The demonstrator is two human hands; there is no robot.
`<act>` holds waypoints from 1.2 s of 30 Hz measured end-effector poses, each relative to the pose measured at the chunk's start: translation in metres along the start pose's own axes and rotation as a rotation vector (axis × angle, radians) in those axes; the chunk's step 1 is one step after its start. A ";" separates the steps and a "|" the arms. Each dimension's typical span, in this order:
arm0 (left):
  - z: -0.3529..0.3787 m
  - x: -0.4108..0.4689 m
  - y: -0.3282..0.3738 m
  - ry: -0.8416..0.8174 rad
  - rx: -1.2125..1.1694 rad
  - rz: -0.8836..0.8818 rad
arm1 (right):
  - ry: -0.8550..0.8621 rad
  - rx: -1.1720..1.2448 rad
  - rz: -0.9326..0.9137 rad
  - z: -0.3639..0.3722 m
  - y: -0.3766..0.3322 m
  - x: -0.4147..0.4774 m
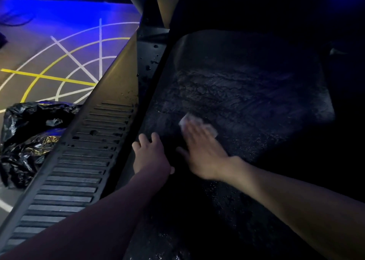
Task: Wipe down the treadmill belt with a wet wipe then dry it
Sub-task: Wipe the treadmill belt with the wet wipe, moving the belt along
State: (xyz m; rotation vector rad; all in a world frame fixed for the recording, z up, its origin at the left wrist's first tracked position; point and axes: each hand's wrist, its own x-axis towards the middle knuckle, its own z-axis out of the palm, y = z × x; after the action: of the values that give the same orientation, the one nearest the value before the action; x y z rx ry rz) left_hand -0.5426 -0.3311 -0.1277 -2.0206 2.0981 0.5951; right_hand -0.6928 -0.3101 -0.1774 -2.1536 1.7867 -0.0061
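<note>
The dark treadmill belt (246,93) fills the middle and right of the view, streaked with wet marks. A small white wipe (188,120) lies on the belt under the fingertips of my right hand (203,153), which presses it flat with straight fingers; the hand is motion-blurred. My left hand (151,155) rests on the belt's left edge beside the side rail, fingers spread and relaxed, holding nothing.
A ribbed grey side rail (83,160) runs diagonally along the belt's left, with water drops farther up it. A crumpled black plastic bag (25,139) lies on the floor left of the rail. The floor (59,62) has white and yellow lines under blue light.
</note>
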 end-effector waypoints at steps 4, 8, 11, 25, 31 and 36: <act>-0.001 0.000 0.001 -0.011 0.032 0.006 | -0.031 0.115 -0.234 0.002 -0.005 -0.018; -0.002 0.001 0.003 -0.033 0.077 0.001 | 0.021 0.056 -0.101 -0.001 -0.009 -0.008; -0.006 -0.001 0.007 -0.044 0.169 0.045 | -0.022 -0.064 -0.115 0.013 -0.017 -0.016; -0.002 0.003 0.008 -0.084 0.189 0.059 | 0.035 -0.041 0.006 -0.009 0.036 -0.021; 0.000 0.000 0.009 -0.063 0.341 0.175 | -0.008 -0.116 -0.183 0.002 0.040 -0.038; -0.002 0.003 0.021 -0.112 0.359 0.274 | 0.017 -0.085 -0.078 0.004 0.043 -0.044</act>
State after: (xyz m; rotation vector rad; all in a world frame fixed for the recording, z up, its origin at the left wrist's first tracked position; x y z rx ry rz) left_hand -0.5628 -0.3343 -0.1231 -1.4914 2.2390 0.3275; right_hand -0.7417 -0.2740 -0.1828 -2.2880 1.7413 0.0336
